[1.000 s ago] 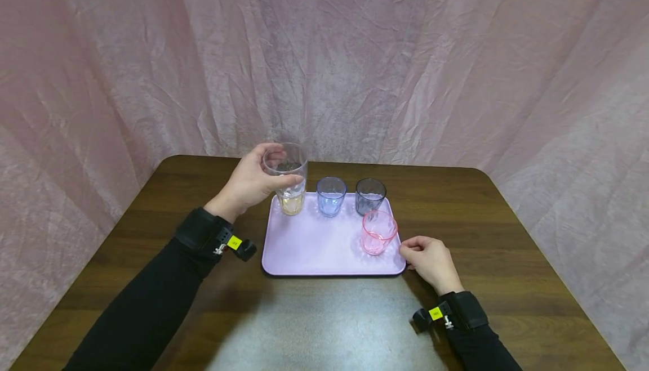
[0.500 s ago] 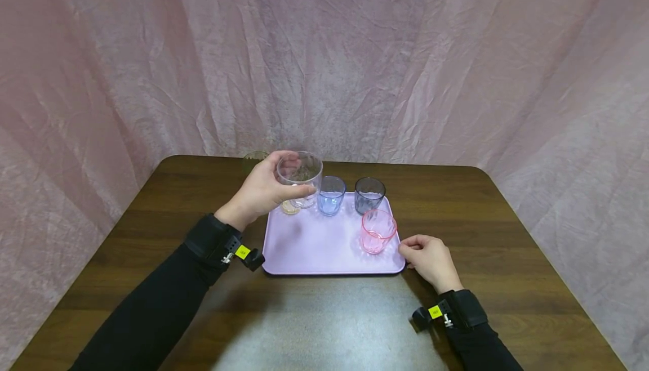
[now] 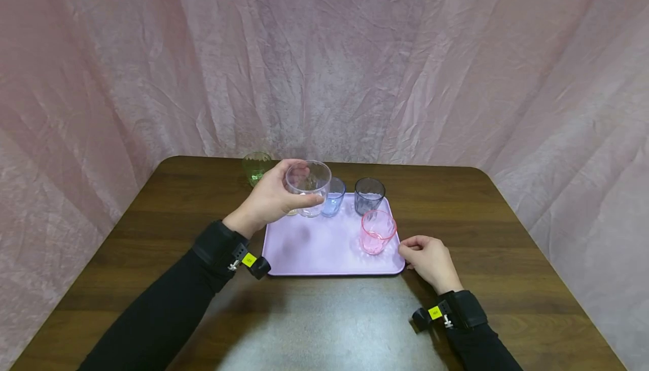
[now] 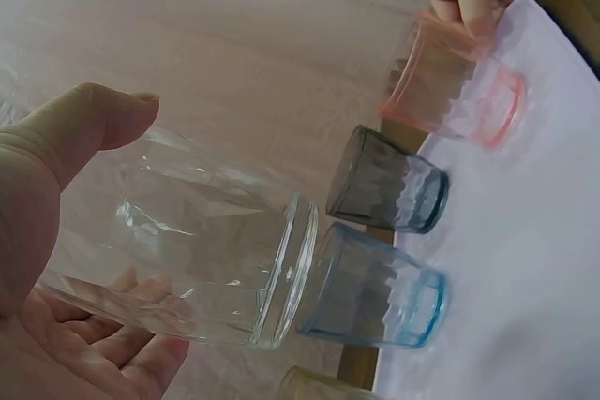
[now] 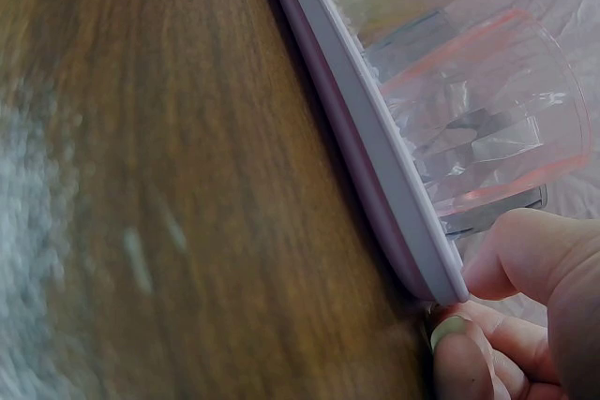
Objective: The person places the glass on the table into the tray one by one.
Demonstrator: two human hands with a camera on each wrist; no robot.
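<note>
My left hand (image 3: 267, 199) grips a large clear drinking glass (image 3: 309, 182) from the left, thumb in front and fingers behind. The glass is held above the back left of a lilac tray (image 3: 324, 261). In the left wrist view its thick base is at the right, near the small blue glass (image 4: 370, 297). A yellow glass (image 4: 309, 386) is mostly hidden behind my hand in the head view. A dark grey glass (image 3: 369, 197) and a pink glass (image 3: 376, 236) stand on the tray's right side. My right hand (image 3: 428, 261) pinches the tray's right rim, near the front corner.
A green glass (image 3: 254, 168) stands on the wooden table (image 3: 507, 253) behind and left of the tray, partly behind my left hand. A pink curtain (image 3: 324, 61) hangs beyond the table's far edge.
My left hand has moved the clear glass right and toward me, from over the yellow glass to in front of the blue one. The green glass has come into view. My right hand stays put.
</note>
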